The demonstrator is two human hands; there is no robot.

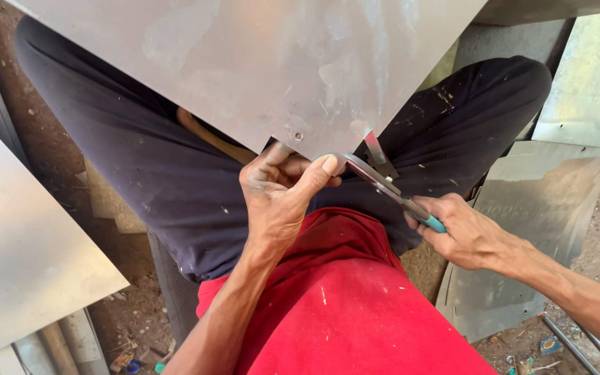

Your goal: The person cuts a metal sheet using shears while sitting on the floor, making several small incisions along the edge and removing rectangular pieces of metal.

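Note:
A large grey metal sheet [258,62] lies across my lap, its near corner pointing toward me. My left hand [279,191] pinches that corner, thumb on top near a small hole in the sheet. My right hand [463,232] grips the teal handles of metal snips [383,182], whose blades are open at the sheet's corner edge, just right of my left thumb. I sit with knees apart in dark trousers and a red shirt.
More metal sheets lie around: one at the left [22,257], one at the right on the ground [529,229], another at the upper right [595,83]. Thin metal rods [578,347] and small debris lie on the dirt floor at the lower right.

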